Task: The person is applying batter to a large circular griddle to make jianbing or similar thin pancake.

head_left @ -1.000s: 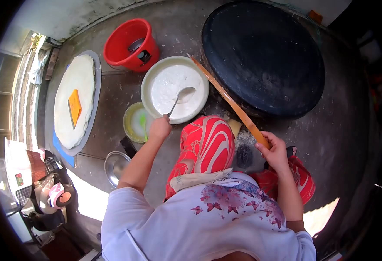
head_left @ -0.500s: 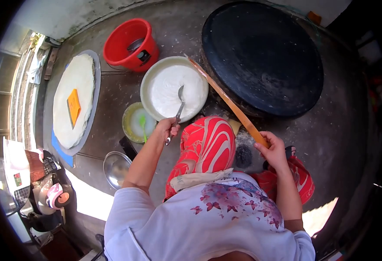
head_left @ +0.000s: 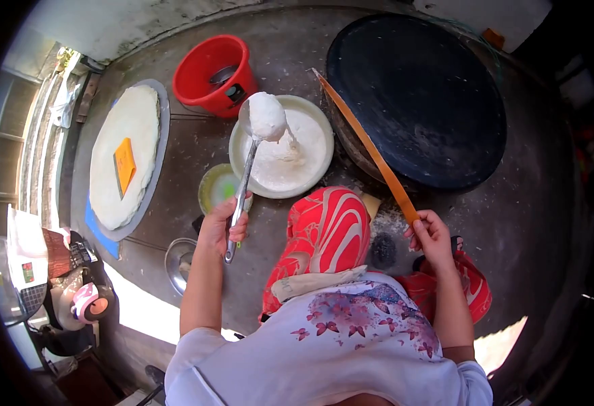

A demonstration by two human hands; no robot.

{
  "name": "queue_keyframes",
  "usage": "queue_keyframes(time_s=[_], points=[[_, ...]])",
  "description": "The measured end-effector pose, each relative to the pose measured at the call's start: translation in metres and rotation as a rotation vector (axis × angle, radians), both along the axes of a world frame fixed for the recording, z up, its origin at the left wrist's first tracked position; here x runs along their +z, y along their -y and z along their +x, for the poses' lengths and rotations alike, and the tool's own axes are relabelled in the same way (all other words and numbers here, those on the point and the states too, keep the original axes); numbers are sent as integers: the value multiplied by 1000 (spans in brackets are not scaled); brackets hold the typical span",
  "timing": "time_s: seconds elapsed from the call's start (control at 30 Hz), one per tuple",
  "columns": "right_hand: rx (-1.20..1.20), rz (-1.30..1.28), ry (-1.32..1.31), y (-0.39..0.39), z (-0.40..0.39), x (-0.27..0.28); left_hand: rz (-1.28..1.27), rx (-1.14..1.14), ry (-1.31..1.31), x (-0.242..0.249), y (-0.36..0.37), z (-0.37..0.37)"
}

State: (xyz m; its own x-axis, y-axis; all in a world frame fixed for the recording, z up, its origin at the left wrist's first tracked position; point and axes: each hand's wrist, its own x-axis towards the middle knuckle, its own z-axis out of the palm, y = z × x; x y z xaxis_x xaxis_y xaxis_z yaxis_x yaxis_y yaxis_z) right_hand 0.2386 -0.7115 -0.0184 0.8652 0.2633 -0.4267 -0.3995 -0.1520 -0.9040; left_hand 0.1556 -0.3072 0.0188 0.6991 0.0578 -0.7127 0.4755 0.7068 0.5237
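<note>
Two hands closed, left hand [head_left: 219,225] gripping metal ladle [head_left: 256,145] heaped with white batter, right hand [head_left: 431,235] gripping wooden stick [head_left: 368,149]

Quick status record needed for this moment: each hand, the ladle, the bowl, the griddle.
left hand: gripping the ladle's handle
ladle: raised over the bowl's left rim, heaped with white batter
right hand: closed on the near end of the wooden stick
bowl: white, holds batter, on the floor
griddle: black, round, bare
red bucket: behind the bowl
</note>
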Motion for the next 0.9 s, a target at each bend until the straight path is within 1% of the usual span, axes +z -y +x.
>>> queue_keyframes(time_s=[0.03, 0.1, 0.17, 0.2, 0.23, 0.3, 0.33, 0.4, 0.43, 0.47, 0.5, 0.53, 0.57, 0.6, 0.63, 0.7, 0.77, 0.83, 0.9], points=[[7, 3, 0, 0, 0, 0, 18, -2, 83, 4, 1, 1], [8, 3, 3, 0, 1, -1, 1, -3, 118, 2, 4, 9], [34, -34, 9, 1, 0, 0, -76, 1, 161, -20, 6, 19], [27, -39, 9, 3, -1, -2, -135, 6, 143, -37, 8, 26], [18, -32, -5, 5, -2, -5, -141, 2, 142, -55, 13, 32], [8, -30, -17, 7, -4, -5, -167, 95, -36, -89, 21, 41], [-23, -16, -48, 8, -5, -3, -172, 95, -38, -104, 21, 42], [-53, -4, -78, 13, -8, -5, -118, 161, -385, -128, 19, 44], [-52, -22, -60, 22, -12, -11, -120, 163, -386, -135, 14, 38], [-52, -39, -40, 26, -14, -15, -157, 115, -360, -141, 6, 27], [-50, -39, -41, 25, -16, -12, -193, 67, -335, -139, 0, 18], [-120, -67, -27, 22, -18, -6, -209, 73, -319, -136, -6, 9], [-189, -94, -12, 21, -19, -1, -208, 77, -324, -119, -5, 4], [-185, -92, -17, 22, -20, -1, -134, 98, -311, -96, -3, -1], [-141, -106, -43, 26, -18, -1, -59, 120, -295, -80, -2, -4], [-92, -113, -67, 30, -13, -3, -76, 109, -258, -57, -8, -8], [24, -55, -130, 30, -8, -5, -28, 48, -130, -21, -4, -4], [27, -10, -115, 26, -5, -10, 22, 55, -98, 7, 1, 5], [27, 37, -87, 20, 0, -10, 50, 47, 75, 27, 5, 18]])
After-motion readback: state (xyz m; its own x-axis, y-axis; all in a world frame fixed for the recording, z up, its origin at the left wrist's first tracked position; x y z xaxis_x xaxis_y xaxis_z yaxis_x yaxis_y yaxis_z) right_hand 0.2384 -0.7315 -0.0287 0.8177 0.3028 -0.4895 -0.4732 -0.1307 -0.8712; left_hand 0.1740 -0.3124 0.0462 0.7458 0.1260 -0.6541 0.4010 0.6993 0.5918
